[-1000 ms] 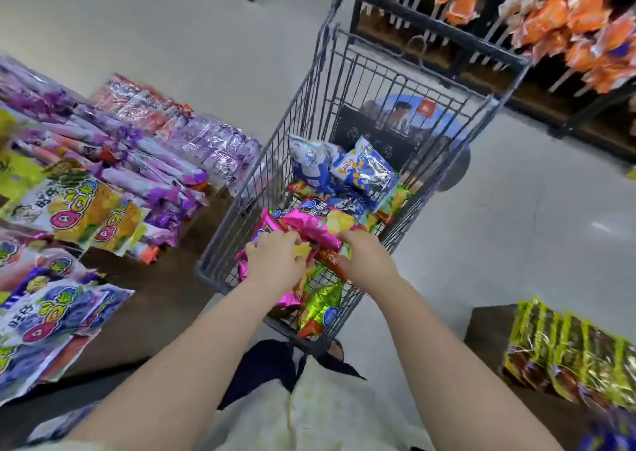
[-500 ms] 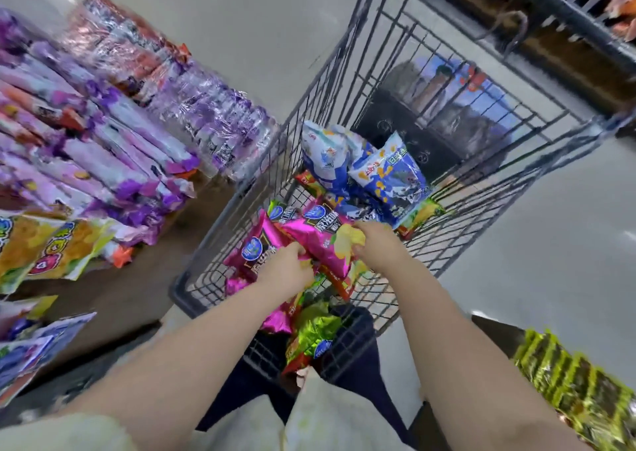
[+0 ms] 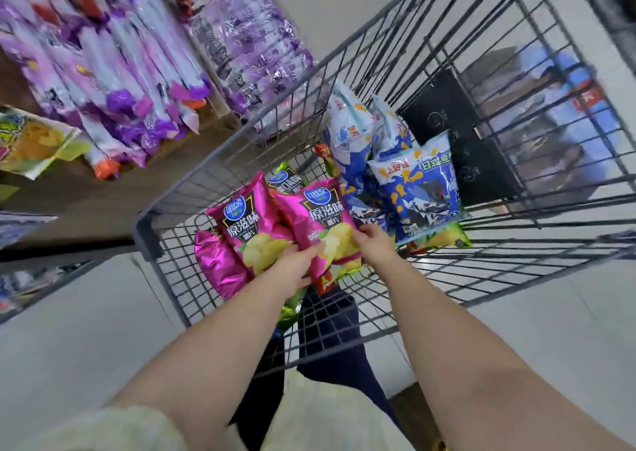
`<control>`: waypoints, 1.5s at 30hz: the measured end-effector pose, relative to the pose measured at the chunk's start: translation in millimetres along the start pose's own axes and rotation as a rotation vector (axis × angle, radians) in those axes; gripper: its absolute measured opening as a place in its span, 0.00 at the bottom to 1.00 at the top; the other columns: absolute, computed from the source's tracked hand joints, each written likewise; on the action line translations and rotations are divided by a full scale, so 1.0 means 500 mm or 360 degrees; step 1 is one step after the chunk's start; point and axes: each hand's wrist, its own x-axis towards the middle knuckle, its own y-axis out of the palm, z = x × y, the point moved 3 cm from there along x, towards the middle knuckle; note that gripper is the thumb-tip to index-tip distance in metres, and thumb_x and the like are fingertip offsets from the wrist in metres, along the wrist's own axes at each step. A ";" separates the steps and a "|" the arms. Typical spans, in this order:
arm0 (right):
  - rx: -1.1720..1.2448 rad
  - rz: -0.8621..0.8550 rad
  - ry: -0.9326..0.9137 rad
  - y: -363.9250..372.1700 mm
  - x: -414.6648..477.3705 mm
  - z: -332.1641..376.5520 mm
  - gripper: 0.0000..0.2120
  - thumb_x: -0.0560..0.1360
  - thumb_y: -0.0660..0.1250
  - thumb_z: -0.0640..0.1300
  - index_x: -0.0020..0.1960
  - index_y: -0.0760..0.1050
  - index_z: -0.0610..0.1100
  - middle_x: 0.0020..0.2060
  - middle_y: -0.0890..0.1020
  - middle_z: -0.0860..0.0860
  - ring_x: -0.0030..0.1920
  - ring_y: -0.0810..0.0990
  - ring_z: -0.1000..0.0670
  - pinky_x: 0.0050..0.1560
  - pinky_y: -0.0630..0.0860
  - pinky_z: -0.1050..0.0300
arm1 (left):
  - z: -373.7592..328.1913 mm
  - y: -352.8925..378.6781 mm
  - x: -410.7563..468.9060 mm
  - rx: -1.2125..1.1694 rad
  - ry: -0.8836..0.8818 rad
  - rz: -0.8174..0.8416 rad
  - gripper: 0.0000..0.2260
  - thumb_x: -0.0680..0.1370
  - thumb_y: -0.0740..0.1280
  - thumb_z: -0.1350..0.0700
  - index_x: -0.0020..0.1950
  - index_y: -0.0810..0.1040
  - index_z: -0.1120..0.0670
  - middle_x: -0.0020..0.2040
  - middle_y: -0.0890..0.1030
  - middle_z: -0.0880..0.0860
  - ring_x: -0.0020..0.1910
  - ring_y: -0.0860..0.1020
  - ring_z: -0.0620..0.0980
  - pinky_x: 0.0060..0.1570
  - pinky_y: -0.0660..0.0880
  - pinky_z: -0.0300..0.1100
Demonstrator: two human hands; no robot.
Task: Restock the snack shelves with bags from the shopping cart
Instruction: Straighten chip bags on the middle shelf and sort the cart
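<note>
The shopping cart (image 3: 146,233) fills most of the view, its wire basket tilted away from the person and standing just beside the snack shelf (image 3: 103,202) on the left. I take it to be parked that close so bags can go across in a short reach. The shelf carries rows of purple packets (image 3: 130,72) lying overlapped, with bare wood showing in front of them. Its ends are cut off by the frame.

Inside the cart, the blue-and-white bags (image 3: 420,189) lean together against the far end. The pink chip bags (image 3: 320,213) lie nearest the person, faces up, and a third pink bag (image 3: 216,264) is against the near wall.

The left hand (image 3: 292,268) grips the lower edges of two pink chip bags, with one digit lying across the right-hand bag. The right hand (image 3: 375,247) is curled round that bag's right edge. Both hands are clamped on the pair, probably to gather them as one stack for lifting out. They have not left the cart yet.

A green bag (image 3: 285,313) is mostly hidden under the left forearm, and a red packet (image 3: 325,280) shows only a corner. How many bags lie beneath the pink ones cannot be told. The cart's far end and the shelf labels are smeared by blur.
</note>
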 end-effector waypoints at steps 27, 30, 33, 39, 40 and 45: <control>-0.0093 0.1154 -0.0844 0.520 -0.522 0.263 0.26 0.61 0.79 0.39 0.57 0.74 0.43 0.49 0.82 0.45 0.47 0.82 0.46 0.52 0.77 0.46 | 0.372 -0.615 -0.399 -0.1190 0.0982 -0.0331 0.14 0.77 0.70 0.63 0.61 0.74 0.55 0.52 0.84 0.54 0.44 0.83 0.51 0.40 0.81 0.41; -0.0216 0.1386 -0.0965 0.704 -0.643 0.254 0.26 0.67 0.73 0.32 0.63 0.70 0.38 0.54 0.81 0.43 0.52 0.82 0.47 0.56 0.78 0.49 | 0.499 -0.775 -0.465 -0.1249 0.1073 -0.0459 0.14 0.76 0.70 0.63 0.60 0.74 0.55 0.52 0.83 0.57 0.45 0.82 0.53 0.47 0.82 0.45; -0.0315 0.1562 -0.1000 0.891 -0.760 0.231 0.30 0.64 0.75 0.35 0.64 0.70 0.38 0.57 0.81 0.40 0.57 0.80 0.40 0.60 0.76 0.42 | 0.636 -0.932 -0.525 -0.1315 0.1124 -0.0594 0.15 0.76 0.71 0.62 0.61 0.75 0.54 0.54 0.83 0.57 0.48 0.82 0.54 0.54 0.80 0.49; -0.0380 0.1685 -0.1162 1.188 -0.977 0.178 0.26 0.66 0.73 0.37 0.63 0.74 0.44 0.55 0.83 0.43 0.57 0.81 0.40 0.62 0.75 0.40 | 0.850 -1.164 -0.639 -0.1522 0.1170 -0.0939 0.11 0.76 0.71 0.62 0.58 0.78 0.57 0.50 0.82 0.55 0.42 0.81 0.51 0.46 0.81 0.42; -0.0396 0.1705 -0.1223 1.226 -1.012 0.175 0.26 0.66 0.73 0.38 0.64 0.74 0.46 0.56 0.83 0.43 0.58 0.80 0.40 0.63 0.74 0.40 | 0.875 -1.197 -0.658 -0.1550 0.1174 -0.0975 0.13 0.76 0.71 0.62 0.60 0.77 0.57 0.50 0.82 0.56 0.43 0.81 0.52 0.49 0.81 0.44; -0.0367 0.1725 -0.1380 1.385 -1.170 0.224 0.24 0.72 0.70 0.31 0.66 0.71 0.45 0.56 0.82 0.42 0.58 0.80 0.39 0.62 0.75 0.40 | 0.943 -1.374 -0.750 -0.1670 0.1328 -0.1149 0.18 0.75 0.72 0.62 0.64 0.75 0.58 0.50 0.83 0.54 0.43 0.82 0.51 0.51 0.80 0.47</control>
